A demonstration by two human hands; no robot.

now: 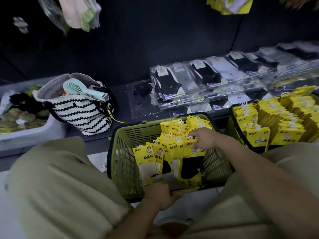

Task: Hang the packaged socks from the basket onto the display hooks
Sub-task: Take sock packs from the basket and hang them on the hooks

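A green plastic basket (126, 163) stands on the floor between my knees. It holds several yellow sock packs (174, 147) with white plastic hooks, standing in rows. My right hand (204, 138) reaches in from the right and pinches the tops of a few packs near the middle of the basket. My left hand (159, 194) grips the basket's near rim, its fingers curled over the edge. More yellow packs (228, 5) hang on the dark display wall at the top right.
A second basket (236, 125) at the right is full of yellow sock packs. Clear-wrapped black and white socks (207, 78) lie piled on the dark shelf. A zigzag tote bag (81, 111) with a mint hand fan stands at left, beside a grey bin (34, 133).
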